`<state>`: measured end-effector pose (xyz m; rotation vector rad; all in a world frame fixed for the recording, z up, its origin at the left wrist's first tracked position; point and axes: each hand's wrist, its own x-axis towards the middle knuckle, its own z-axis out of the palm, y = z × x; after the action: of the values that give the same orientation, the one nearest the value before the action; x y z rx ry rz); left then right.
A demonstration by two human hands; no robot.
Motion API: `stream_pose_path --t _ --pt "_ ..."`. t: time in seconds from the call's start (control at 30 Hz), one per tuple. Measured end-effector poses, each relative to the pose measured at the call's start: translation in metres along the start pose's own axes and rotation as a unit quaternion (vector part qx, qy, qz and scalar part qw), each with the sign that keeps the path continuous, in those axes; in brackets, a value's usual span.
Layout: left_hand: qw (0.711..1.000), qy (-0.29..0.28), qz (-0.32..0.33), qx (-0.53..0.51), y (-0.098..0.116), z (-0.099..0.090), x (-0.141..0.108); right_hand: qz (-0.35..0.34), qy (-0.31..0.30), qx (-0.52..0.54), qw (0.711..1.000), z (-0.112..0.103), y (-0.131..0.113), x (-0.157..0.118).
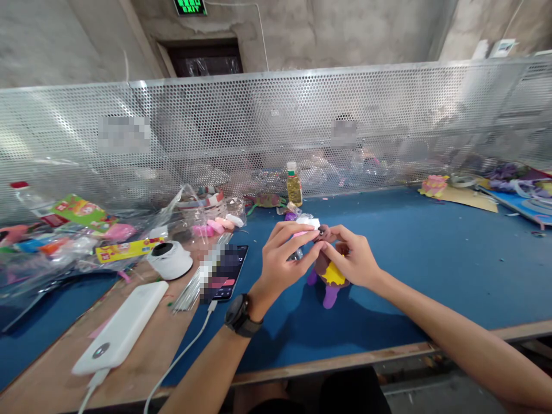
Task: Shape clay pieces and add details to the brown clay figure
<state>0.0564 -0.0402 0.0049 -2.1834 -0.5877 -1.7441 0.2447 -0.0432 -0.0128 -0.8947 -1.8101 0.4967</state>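
A small modelling clay figure (333, 275) with a brown body, a yellow patch and purple feet is over the blue table mat, in front of me. My left hand (282, 253) pinches the brown top of the figure from the left, thumb and fingertips close together. From the right, my right hand (356, 256) grips the same brown top between thumb and fingers. A dark and white eye-like spot shows between the fingertips. My hands hide much of the figure's upper part. Just behind them lies a white and pink item (308, 221), partly covered by my left fingers.
Left of my hands lie a phone (233, 270) with a cable, thin wire sticks (196, 282), a white power bank (123, 328) and a white roll (170, 260). A bottle of yellow liquid (294, 185) stands by the mesh screen (241, 132). A pink-yellow clay piece (433, 186) sits far right.
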Motion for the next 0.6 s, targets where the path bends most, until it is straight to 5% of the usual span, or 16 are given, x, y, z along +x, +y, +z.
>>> stream_pose_path --t 0.6 --pt "0.990 -0.060 -0.059 -0.115 -0.0032 -0.0065 0.0030 -0.002 -0.019 0.012 1.000 -0.0059 0.0003 0.0034"
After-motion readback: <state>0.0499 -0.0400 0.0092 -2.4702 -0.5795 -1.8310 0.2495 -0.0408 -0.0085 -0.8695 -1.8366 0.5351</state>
